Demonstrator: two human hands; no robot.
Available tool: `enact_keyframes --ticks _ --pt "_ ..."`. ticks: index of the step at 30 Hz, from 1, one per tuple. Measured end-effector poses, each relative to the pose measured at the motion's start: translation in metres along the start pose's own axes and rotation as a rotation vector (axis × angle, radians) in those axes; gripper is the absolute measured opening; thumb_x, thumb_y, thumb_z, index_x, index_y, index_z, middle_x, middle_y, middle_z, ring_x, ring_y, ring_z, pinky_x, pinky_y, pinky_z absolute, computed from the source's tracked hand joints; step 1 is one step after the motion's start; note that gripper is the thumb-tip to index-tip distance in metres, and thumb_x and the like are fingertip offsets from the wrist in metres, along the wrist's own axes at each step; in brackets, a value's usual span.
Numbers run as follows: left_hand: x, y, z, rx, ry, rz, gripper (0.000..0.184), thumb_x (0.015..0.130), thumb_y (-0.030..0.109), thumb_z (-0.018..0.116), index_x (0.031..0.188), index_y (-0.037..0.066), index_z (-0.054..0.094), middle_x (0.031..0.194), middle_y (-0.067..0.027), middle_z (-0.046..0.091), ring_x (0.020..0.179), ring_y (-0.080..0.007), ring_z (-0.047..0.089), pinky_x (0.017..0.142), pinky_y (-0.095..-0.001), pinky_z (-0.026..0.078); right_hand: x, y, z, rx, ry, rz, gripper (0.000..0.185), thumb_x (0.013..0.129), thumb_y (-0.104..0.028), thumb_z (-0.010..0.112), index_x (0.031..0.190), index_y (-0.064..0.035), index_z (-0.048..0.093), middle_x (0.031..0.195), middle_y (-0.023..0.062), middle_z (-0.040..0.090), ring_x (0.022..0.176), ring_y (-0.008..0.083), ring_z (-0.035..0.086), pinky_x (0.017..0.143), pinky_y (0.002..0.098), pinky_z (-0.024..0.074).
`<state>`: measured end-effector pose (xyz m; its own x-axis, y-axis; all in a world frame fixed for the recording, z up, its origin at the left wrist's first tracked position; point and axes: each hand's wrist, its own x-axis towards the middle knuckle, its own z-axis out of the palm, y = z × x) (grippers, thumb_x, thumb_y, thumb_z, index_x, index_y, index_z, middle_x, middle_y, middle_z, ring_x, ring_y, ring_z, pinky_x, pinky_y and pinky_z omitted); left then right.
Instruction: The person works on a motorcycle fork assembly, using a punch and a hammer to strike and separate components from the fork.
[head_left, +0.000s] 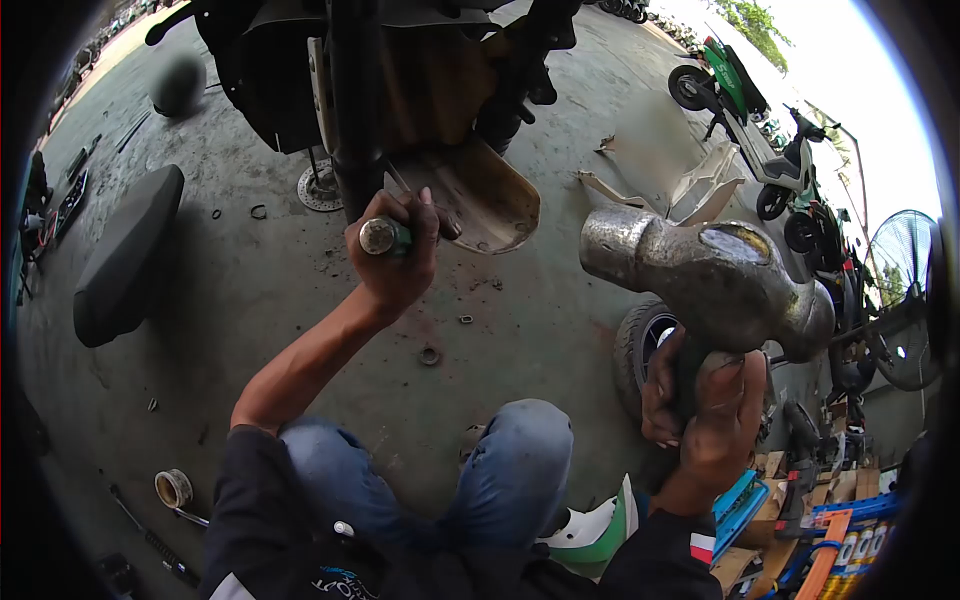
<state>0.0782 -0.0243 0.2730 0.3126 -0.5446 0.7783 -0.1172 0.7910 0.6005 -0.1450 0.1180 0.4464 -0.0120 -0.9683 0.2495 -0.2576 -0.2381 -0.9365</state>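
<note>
My left hand [405, 240] is closed around the green handle of a screwdriver [378, 236], whose metal butt end faces me. The thin shaft runs away toward a dark fork leg [357, 110] of a scooter standing in front of me; its tip is hidden. Just right of this hand, a curved, dirty mudguard [505, 205] hangs under the scooter's front. Raised on the right, my right hand [715, 405] grips a hammer [710, 265] by its handle. The worn steel head is close to the camera, apart from the screwdriver.
A black seat [130, 255] lies on the floor to the left, with a tape roll [173, 488] nearer me. A metal ring [429, 356] lies in front of my knees. Right are a wheel [645, 350], broken panels [705, 185], parked scooters [790, 165] and a fan [905, 270].
</note>
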Motion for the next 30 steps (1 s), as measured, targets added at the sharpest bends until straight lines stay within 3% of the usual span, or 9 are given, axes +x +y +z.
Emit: enact_keyframes --ticks 1,3,6,10,13,16,19,21,30 --pt "-0.002 -0.001 -0.001 0.005 -0.004 0.001 0.024 0.102 0.002 0.048 0.087 0.006 0.030 0.065 -0.0124 0.061 0.061 -0.0180 0.066 0.058 -0.0309 0.054 0.000 0.001 -0.003 0.003 -0.004 0.013 0.067 0.092 -0.062 0.058 0.107 0.0030 0.051 0.067 0.0101 0.051 0.042 0.0099 0.040 0.035 0.0229 0.0238" --pt "-0.001 -0.001 0.001 0.055 -0.019 0.025 0.024 0.101 0.000 0.049 0.086 0.005 0.031 0.065 -0.0116 0.061 0.062 -0.0166 0.066 0.058 -0.0298 0.054 0.003 0.001 -0.012 0.197 -0.178 0.142 0.053 0.095 -0.039 0.067 0.127 -0.0005 0.049 0.082 0.0048 0.056 0.061 0.0083 0.048 0.049 0.0234 0.0342" --pt "-0.002 -0.007 0.010 0.019 0.073 0.001 0.028 0.089 -0.005 0.066 0.076 0.004 0.044 0.063 -0.0082 0.061 0.056 -0.0145 0.066 0.053 -0.0259 0.049 0.010 0.004 -0.015 0.145 -0.253 0.149 0.050 0.096 -0.040 0.065 0.123 0.0000 0.050 0.081 0.0035 0.054 0.060 0.0071 0.047 0.049 0.0228 0.0338" --pt "-0.002 -0.009 0.014 0.141 0.040 0.060 0.028 0.083 -0.002 0.073 0.074 0.004 0.047 0.063 -0.0103 0.060 0.052 -0.0188 0.063 0.051 -0.0283 0.048 0.018 -0.002 -0.001 0.147 -0.208 0.132 0.043 0.098 -0.041 0.063 0.107 0.0006 0.057 0.073 0.0003 0.053 0.057 0.0056 0.044 0.048 0.0225 0.0318" --pt "0.007 0.009 0.017 0.296 0.028 0.133 0.028 0.084 -0.001 0.073 0.074 0.004 0.047 0.062 -0.0104 0.060 0.052 -0.0195 0.063 0.050 -0.0285 0.047 0.031 -0.008 0.002 0.077 -0.359 0.102 0.042 0.099 -0.041 0.062 0.088 -0.0008 0.060 0.064 -0.0038 0.050 0.054 0.0044 0.043 0.047 0.0228 0.0305" --pt "-0.001 0.002 0.016 0.191 0.024 0.027 0.027 0.090 -0.002 0.066 0.077 0.005 0.043 0.067 -0.0077 0.061 0.055 -0.0141 0.062 0.051 -0.0264 0.047 0.039 -0.020 0.014 -0.088 -0.346 -0.045 0.060 0.098 -0.057 0.053 0.077 -0.0007 0.050 0.063 0.0007 0.046 0.045 0.0049 0.039 0.039 0.0217 0.0258" --pt "-0.004 0.003 0.019 0.008 0.054 -0.116 0.025 0.092 -0.004 0.061 0.081 0.006 0.041 0.070 -0.0042 0.060 0.060 -0.0108 0.062 0.054 -0.0248 0.048 0.043 -0.019 0.014 -0.076 -0.361 -0.097 0.058 0.097 -0.056 0.056 0.077 -0.0017 0.052 0.061 -0.0007 0.045 0.046 0.0040 0.039 0.040 0.0212 0.0264" --pt "0.003 0.013 0.014 0.096 0.129 -0.062 0.029 0.097 0.001 0.060 0.076 0.005 0.040 0.060 -0.0059 0.061 0.055 -0.0108 0.063 0.050 -0.0243 0.048 0.044 -0.013 0.013 -0.066 -0.365 -0.167 0.056 0.097 -0.055 0.058 0.077 -0.0027 0.053 0.059 -0.0021 0.044 0.048 0.0032 0.039 0.041 0.0208 0.0268" --pt "0.006 0.024 0.015 0.213 0.082 0.052 0.028 0.099 0.001 0.056 0.078 0.006 0.037 0.057 -0.0071 0.057 0.052 -0.0131 0.062 0.052 -0.0281 0.054 0.047 -0.002 0.001 -0.141 -0.421 -0.049 0.059 0.095 -0.056 0.060 0.067 -0.0050 0.051 0.053 -0.0046 0.044 0.048 0.0038 0.042 0.044 0.0241 0.0285"
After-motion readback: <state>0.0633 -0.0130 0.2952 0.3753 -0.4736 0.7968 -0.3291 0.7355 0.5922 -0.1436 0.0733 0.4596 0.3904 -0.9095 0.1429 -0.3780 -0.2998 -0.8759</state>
